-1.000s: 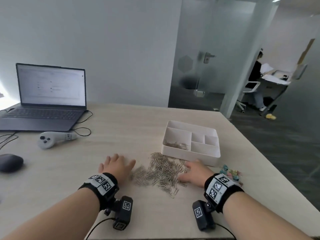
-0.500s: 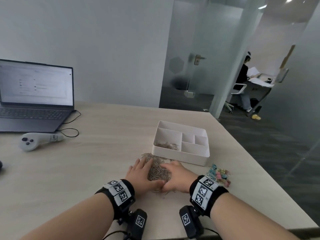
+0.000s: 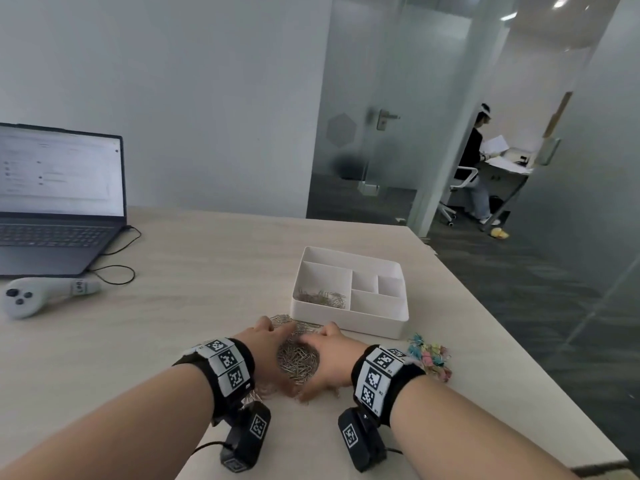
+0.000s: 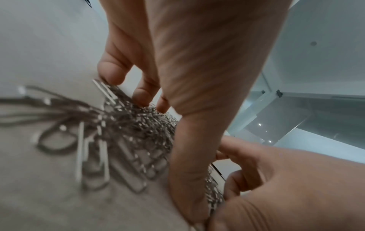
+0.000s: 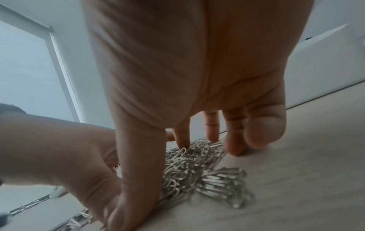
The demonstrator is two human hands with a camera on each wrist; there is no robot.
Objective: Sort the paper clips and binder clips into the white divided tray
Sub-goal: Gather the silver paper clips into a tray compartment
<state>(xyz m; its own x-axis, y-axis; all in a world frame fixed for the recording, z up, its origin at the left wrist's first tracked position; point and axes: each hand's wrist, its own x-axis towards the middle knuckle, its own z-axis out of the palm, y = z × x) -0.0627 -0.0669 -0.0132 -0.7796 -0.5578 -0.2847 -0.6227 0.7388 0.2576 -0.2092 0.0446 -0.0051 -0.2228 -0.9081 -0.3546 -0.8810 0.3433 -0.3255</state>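
Left hand and right hand stand edge-down on the table, fingers nearly straight, cupping the paper clips between them. The white divided tray sits just beyond; binder clips lie right, near the table's edge.

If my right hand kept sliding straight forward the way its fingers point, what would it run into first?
Probably the near wall of the white divided tray. The right hand cups the paper clip pile with its fingers aimed at that wall, only a few loose clips between. Depth is hard to judge.
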